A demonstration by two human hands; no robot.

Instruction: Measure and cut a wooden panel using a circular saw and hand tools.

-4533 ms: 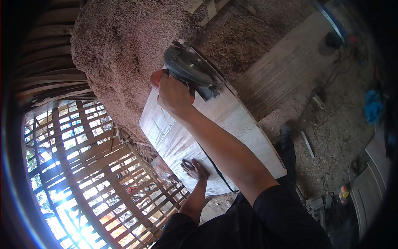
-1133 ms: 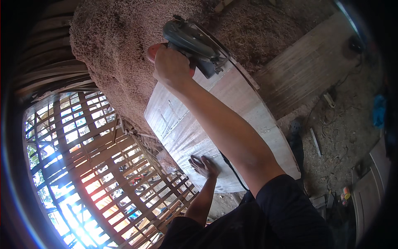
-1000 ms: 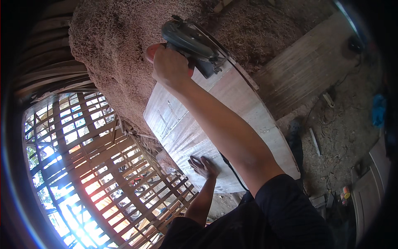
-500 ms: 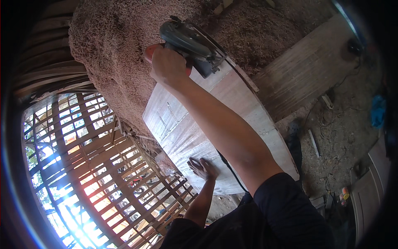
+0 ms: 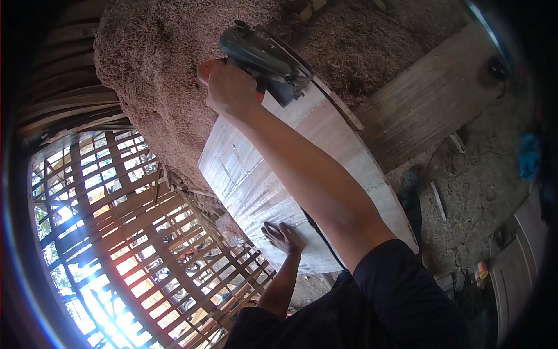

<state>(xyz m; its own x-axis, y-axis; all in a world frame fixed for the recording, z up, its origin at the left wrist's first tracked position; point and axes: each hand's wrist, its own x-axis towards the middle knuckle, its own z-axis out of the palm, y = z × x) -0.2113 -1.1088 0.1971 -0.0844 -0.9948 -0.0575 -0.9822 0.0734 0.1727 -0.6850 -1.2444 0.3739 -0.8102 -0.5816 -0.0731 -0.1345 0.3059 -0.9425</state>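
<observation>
A wide pale wooden panel [image 5: 325,151] stretches away in front of me. My right hand [image 5: 232,90] is closed round the red handle of a circular saw [image 5: 256,55], which sits at the panel's far right end with its dark guard uppermost. The saw hides its own blade and the wood under it. A narrow strip of wood [image 5: 343,109] lies along the right edge by the saw. On the near left part of the panel my left hand [image 5: 283,238] lies flat, fingers spread. A black cord [image 5: 322,235] runs over the panel beneath my right arm.
A big heap of wood shavings [image 5: 157,70] rises beyond and left of the panel. To the right are a wide board [image 5: 430,96], a small offcut [image 5: 439,200] on the dirt floor and a blue thing [image 5: 529,156]. A slatted wooden wall [image 5: 133,227] stands at left.
The saw and my right hand have shifted slightly farther away and to the left. My left hand stays flat in about the same spot.
</observation>
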